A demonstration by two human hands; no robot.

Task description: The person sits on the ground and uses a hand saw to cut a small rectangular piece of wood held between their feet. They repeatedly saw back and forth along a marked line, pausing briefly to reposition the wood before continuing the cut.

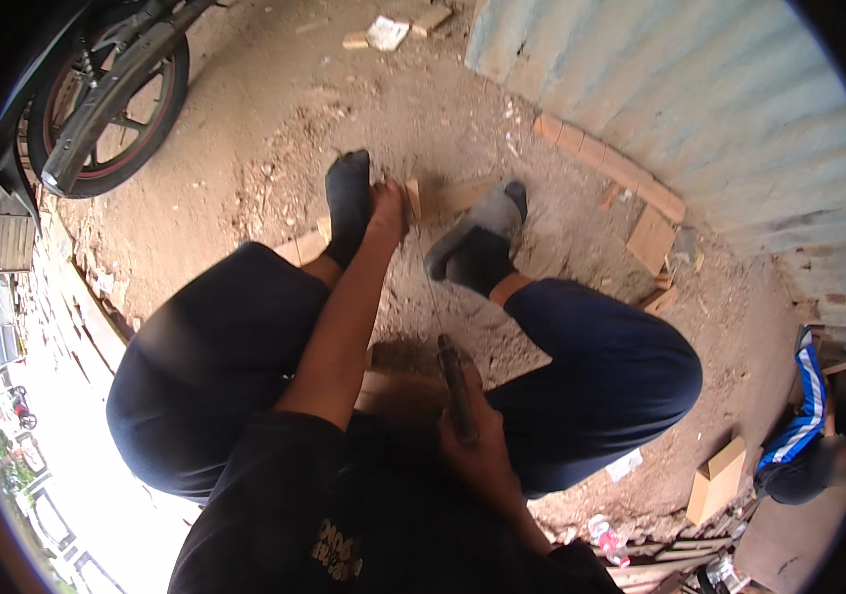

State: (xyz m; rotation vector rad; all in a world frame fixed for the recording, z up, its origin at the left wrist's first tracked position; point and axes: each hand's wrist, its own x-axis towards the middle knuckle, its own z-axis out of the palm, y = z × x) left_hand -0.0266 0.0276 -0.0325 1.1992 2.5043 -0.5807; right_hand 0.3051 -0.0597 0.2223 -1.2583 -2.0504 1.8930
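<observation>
I squat over a pale wooden plank (457, 194) lying on the dirt, with both dark-socked feet (348, 203) resting on it. My left hand (388, 210) reaches forward and presses down on the plank between the feet. My right hand (480, 450), close to my body, is shut on the dark handle of a hand saw (456, 384). Its thin blade (428, 282) runs forward to the plank beside my left hand. My knees and dark trousers hide the plank's near part.
A motorcycle wheel (111, 99) stands at the upper left. A corrugated metal wall (700, 99) with a row of bricks (611, 166) at its foot runs along the right. A wood block (650, 238), a cardboard box (718, 480) and another person (801, 431) are at right.
</observation>
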